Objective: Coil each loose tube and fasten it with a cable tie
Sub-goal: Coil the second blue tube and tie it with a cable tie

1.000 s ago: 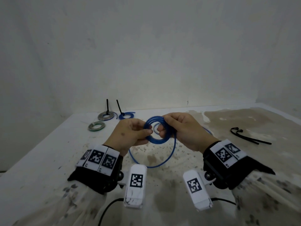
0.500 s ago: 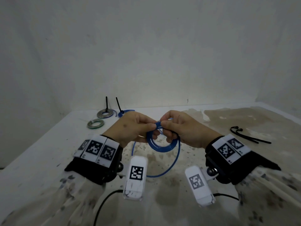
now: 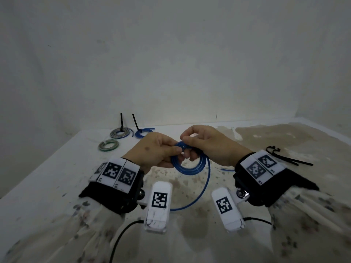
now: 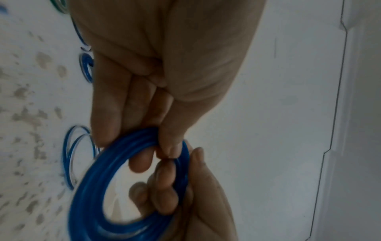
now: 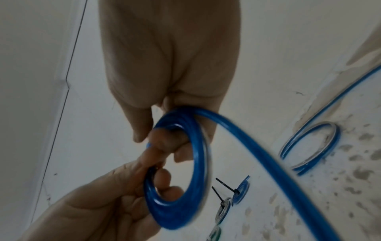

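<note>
A blue tube coil [image 3: 191,168] hangs in the air between both hands, above the stained table [image 3: 57,177]. My left hand [image 3: 175,151] pinches the coil's left side, thumb on top [image 4: 171,146]. My right hand [image 3: 185,141] grips the coil's top and right side, with its fingers curled through the ring [image 5: 163,143]. The loose tail [image 3: 206,186] of the tube runs down from the coil onto the table, where it lies in a loop [image 5: 309,146]. Black cable ties [image 3: 284,158] lie to the right of my right wrist.
Three coils sit at the table's far left: a grey one [image 3: 119,133] and a small blue one [image 3: 141,132], each with a black tie sticking up, and a green one [image 3: 108,145]. A white wall stands close behind. A black cable trails at the front edge.
The coil has sunk a little and tipped away from upright. My right hand has shifted over its top. The loose tail now swings out to the right and lower.
</note>
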